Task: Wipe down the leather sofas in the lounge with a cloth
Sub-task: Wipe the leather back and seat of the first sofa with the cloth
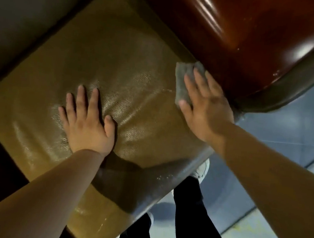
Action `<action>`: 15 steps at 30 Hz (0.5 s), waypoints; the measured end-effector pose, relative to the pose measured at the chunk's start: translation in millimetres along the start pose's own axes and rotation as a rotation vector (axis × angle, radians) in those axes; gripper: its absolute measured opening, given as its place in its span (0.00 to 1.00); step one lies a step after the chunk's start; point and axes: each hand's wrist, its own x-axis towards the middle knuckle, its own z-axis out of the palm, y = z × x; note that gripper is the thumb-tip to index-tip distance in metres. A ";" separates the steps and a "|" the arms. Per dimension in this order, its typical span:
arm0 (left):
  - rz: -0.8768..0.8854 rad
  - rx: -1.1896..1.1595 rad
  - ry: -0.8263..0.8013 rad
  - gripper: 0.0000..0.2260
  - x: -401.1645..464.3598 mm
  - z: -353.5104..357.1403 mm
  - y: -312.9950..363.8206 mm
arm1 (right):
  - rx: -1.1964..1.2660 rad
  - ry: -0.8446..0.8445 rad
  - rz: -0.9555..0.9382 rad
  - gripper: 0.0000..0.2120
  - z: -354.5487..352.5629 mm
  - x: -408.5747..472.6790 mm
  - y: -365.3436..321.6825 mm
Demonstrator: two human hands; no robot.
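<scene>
Right hand [206, 107] presses grey cloth [183, 83] on seat cushion [137, 76].

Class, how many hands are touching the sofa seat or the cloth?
2. The left hand rests flat on the seat; the right hand presses the cloth.

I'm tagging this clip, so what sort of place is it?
Probably an indoor lounge or seating area: a tan leather seat cushion, a glossy reddish-brown armrest beside it, and a shiny tiled floor.

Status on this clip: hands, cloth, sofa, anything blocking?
Left hand flat on tan seat cushion, holding nothing. Right hand pressing grey cloth by reddish-brown armrest. Nothing in the way.
</scene>
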 end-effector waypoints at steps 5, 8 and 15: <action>-0.006 -0.041 0.015 0.33 -0.2 -4.0 3.9 | 0.225 0.029 0.044 0.40 22.9 -94.9 -69.2; 0.010 -0.042 0.037 0.33 -0.3 -0.6 -0.2 | 0.162 0.029 -0.162 0.38 33.4 -120.2 -54.7; 0.038 -0.003 0.049 0.32 -0.1 2.3 -4.7 | 0.281 0.204 0.378 0.37 53.6 -93.5 -38.6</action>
